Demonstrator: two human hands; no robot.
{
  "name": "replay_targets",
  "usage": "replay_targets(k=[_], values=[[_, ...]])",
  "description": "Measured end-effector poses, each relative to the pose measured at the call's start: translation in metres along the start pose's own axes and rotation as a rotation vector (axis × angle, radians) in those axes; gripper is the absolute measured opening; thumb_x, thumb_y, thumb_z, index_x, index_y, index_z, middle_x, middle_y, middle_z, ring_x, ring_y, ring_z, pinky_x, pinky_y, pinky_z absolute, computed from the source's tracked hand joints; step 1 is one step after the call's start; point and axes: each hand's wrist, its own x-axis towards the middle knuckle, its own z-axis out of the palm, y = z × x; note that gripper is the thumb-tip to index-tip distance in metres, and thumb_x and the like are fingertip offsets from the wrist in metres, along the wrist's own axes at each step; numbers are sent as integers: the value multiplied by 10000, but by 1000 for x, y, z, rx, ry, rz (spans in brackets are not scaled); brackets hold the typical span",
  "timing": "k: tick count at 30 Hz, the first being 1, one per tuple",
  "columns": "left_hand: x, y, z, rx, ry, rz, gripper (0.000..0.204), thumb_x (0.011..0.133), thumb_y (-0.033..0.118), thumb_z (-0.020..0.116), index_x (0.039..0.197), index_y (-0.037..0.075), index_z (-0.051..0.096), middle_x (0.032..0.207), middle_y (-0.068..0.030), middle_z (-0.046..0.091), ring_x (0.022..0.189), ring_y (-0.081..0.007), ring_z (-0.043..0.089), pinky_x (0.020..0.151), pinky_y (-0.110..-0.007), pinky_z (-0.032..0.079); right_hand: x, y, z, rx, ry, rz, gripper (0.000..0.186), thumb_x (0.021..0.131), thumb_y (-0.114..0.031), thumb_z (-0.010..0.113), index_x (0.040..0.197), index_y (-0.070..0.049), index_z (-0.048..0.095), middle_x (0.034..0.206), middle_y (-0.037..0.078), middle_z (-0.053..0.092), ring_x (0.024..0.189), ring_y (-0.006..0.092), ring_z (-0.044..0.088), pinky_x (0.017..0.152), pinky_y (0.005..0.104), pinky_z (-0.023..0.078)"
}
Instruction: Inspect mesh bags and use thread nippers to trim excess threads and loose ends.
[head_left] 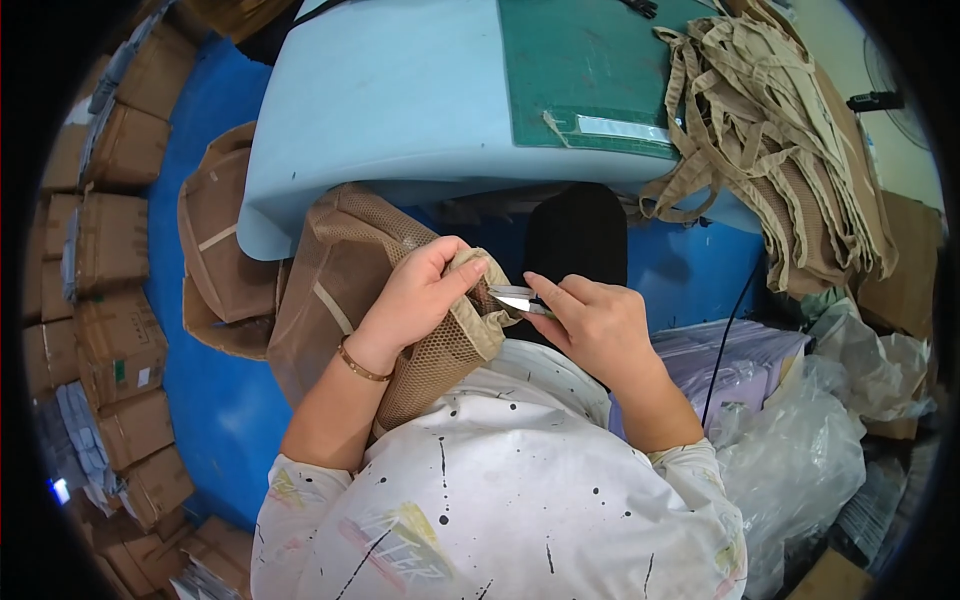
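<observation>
My left hand (420, 295) is closed on the hemmed edge of a tan mesh bag (440, 370), bunching the fabric over my lap. The rest of the bag hangs to the left, with a pale strip on its side. In my right hand (605, 330) are small silver thread snips (515, 298). Their blades point left and lie against the bag's beige binding, close to my left fingertips. My right thumb and index finger press the snips; part of the tool is hidden by the fingers.
Ahead stands a light blue table (400, 90) with a green mat (590, 70). Tan mesh pieces with straps (770, 130) are heaped at its right. A cardboard box (225, 340) with brown mesh is at left, near stacked cartons (120, 240). Clear plastic (790, 480) lies at right.
</observation>
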Motion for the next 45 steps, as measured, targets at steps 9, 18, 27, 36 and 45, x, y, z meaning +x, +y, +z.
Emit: replay_targets(k=[9,18,27,36,45], values=[[-1,0,-1,42,-22,-13,146,948,170,543,883,40,556,803,17,590,738,-37,516,664,-207,434,-3,-3,0,-25,-4,8,339,725,-249,736,1018,-93,670,663,-11,524,520,139,545,447,271,426],[-2,5,3,18,-12,-18,139,948,168,544,892,41,556,812,17,589,746,-37,515,670,-207,435,-4,-3,1,-38,14,6,329,720,-236,738,1010,-94,675,655,-10,516,520,134,542,448,267,425],[-3,1,3,-74,-14,-28,126,917,145,585,911,21,560,829,11,592,750,-35,511,644,-208,436,-9,6,8,286,108,320,339,709,-154,774,1027,-90,677,654,40,547,533,169,538,479,269,437],[-5,-1,3,-10,-38,33,153,857,81,646,973,27,561,890,9,579,797,-33,505,671,-197,428,-29,9,57,1397,85,715,312,833,-191,723,1049,-14,584,866,-33,577,799,45,508,718,189,424],[-9,5,5,-72,-22,146,155,865,43,622,1011,29,573,943,1,598,821,-36,526,719,-194,444,-19,12,51,908,204,543,361,806,-238,734,1060,-17,603,839,34,578,708,93,533,623,212,436]])
